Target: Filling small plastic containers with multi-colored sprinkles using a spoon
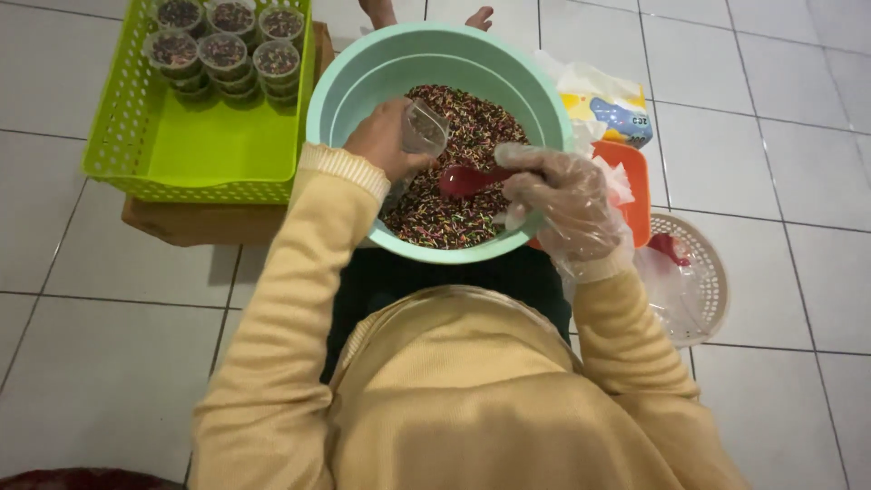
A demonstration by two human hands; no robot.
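Two hands over a round mint-green plastic bowl of multicoloured sprinkles, seen from above.

Left hand, bare, closed around a small clear plastic cup tilted into the bowl; right hand, in a thin crinkly see-through plastic glove, gripping the handle of a glossy red plastic spoon whose scoop lies on the sprinkles. Bowl sits in front of the person's lap, yellow knit sleeves partly covering its near rim. Right of the bowl, touching: orange plastic container, crumpled clear plastic, a white-yellow-blue printed packet, then a round white woven basket. Left: lime-green perforated plastic tray on a wooden board, with small filled lidded cups stacked at its far end. White glossy tiled floor; someone's bare toes beyond the bowl.
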